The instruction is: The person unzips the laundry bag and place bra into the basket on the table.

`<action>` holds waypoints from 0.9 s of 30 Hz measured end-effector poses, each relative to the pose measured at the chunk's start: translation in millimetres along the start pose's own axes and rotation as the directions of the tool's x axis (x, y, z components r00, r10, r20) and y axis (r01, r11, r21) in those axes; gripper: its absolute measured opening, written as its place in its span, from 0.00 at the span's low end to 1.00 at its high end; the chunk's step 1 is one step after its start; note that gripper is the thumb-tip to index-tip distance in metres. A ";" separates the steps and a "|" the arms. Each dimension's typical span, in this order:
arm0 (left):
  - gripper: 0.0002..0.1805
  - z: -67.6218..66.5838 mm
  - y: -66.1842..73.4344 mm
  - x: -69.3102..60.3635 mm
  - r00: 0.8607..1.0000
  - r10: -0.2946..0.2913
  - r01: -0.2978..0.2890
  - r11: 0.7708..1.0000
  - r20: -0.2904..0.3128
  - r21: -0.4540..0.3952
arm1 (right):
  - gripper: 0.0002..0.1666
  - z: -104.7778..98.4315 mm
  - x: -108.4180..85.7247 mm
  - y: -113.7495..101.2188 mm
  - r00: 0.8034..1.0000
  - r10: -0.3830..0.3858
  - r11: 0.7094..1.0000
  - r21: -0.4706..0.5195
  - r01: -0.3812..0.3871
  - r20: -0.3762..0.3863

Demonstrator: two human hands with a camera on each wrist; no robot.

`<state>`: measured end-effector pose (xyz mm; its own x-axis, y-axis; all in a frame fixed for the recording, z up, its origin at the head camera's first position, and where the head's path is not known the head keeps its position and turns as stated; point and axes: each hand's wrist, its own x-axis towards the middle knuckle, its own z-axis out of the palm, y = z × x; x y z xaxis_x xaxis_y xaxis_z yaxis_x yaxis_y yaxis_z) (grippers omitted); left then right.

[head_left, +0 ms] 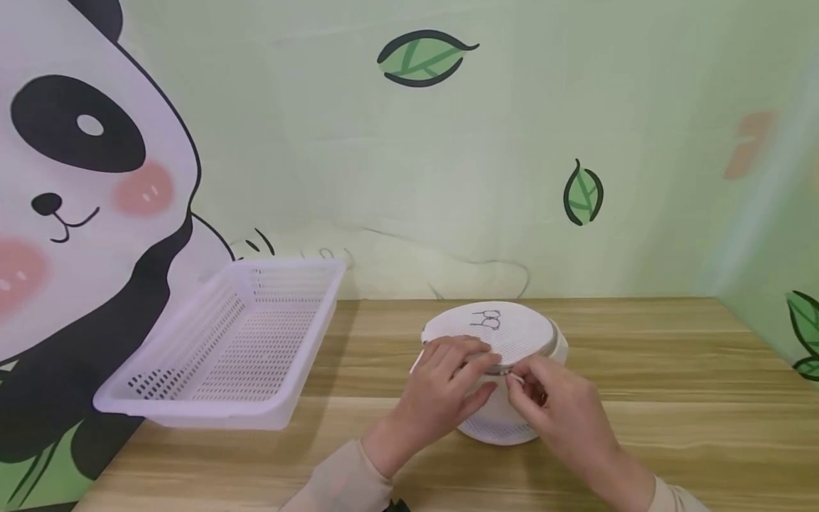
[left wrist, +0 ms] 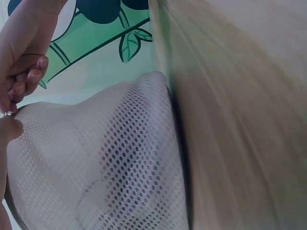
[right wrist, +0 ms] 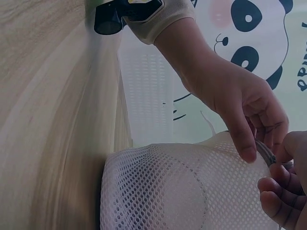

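Note:
A white mesh laundry bag (head_left: pixel 525 331), round and upright, stands on the table with a small line drawing on its flat lid. My left hand (head_left: pixel 441 373) holds the bag's near left rim, fingers over the lid and thumb lower on the side. At the front of the rim, my right hand (head_left: pixel 563 405) pinches the zipper pull between thumb and forefinger. The grey zipper (right wrist: pixel 265 151) runs along the lid's edge in the right wrist view, partly behind the fingers. In the left wrist view the mesh side (left wrist: pixel 62 139) bulges a little; its contents cannot be made out.
A white plastic basket (head_left: pixel 310 348) with slotted walls stands left of the bag, near the back wall. The wood-grain table (head_left: pixel 672 398) extends right of the bag. Behind is a green wall (head_left: pixel 512 142) printed with a panda and leaves.

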<state>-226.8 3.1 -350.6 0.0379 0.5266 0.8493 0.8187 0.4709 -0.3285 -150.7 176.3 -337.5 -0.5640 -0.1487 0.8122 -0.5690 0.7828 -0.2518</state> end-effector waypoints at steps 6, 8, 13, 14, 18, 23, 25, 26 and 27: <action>0.14 1.4 0.1 -4.1 0.999 -0.012 0.013 1.000 -0.035 0.006 | 0.11 3.4 -1.0 -0.7 1.000 -0.024 1.000 -0.003 0.024 0.009; 0.12 2.4 0.2 -5.1 0.999 -0.018 0.018 1.000 -0.047 0.010 | 0.11 4.7 -1.6 -0.6 0.999 -0.039 0.999 -0.007 0.039 0.006; 0.10 4.6 0.2 -7.7 0.997 -0.026 0.028 0.999 -0.075 0.019 | 0.11 7.6 -2.8 -0.3 0.998 -0.066 0.998 -0.016 0.066 0.002; 0.09 5.0 0.2 -7.9 0.997 -0.026 0.028 0.999 -0.078 0.019 | 0.11 7.7 -3.0 -0.2 0.998 -0.066 0.998 -0.018 0.067 0.003; 0.08 6.6 -0.4 -9.3 0.995 -0.025 0.027 0.999 -0.093 0.018 | 0.11 8.2 -4.1 -0.5 0.998 -0.056 0.998 -0.020 0.056 0.017; 0.07 8.0 -0.5 -11.2 0.994 -0.029 0.031 0.999 -0.108 0.023 | 0.13 9.5 -5.4 -0.9 0.999 -0.035 0.999 -0.019 0.036 0.037; 0.07 8.4 -0.5 -11.7 0.993 -0.031 0.034 0.999 -0.114 0.025 | 0.13 10.2 -5.7 -0.6 0.999 -0.034 0.999 -0.020 0.035 0.038; 0.07 8.4 -0.5 -11.8 0.993 -0.032 0.035 0.999 -0.118 0.027 | 0.13 10.5 -5.8 -0.4 0.999 -0.036 0.999 -0.020 0.037 0.037; 0.06 8.5 -0.5 -11.9 0.992 -0.030 0.034 0.999 -0.121 0.029 | 0.13 10.6 -5.8 -0.3 0.999 -0.037 0.999 -0.021 0.038 0.035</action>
<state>-232.5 2.6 -364.1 0.0820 0.4225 0.9027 0.8025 0.5091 -0.3112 -153.6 170.5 -347.7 -0.5629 -0.1990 0.8022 -0.5775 0.7891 -0.2095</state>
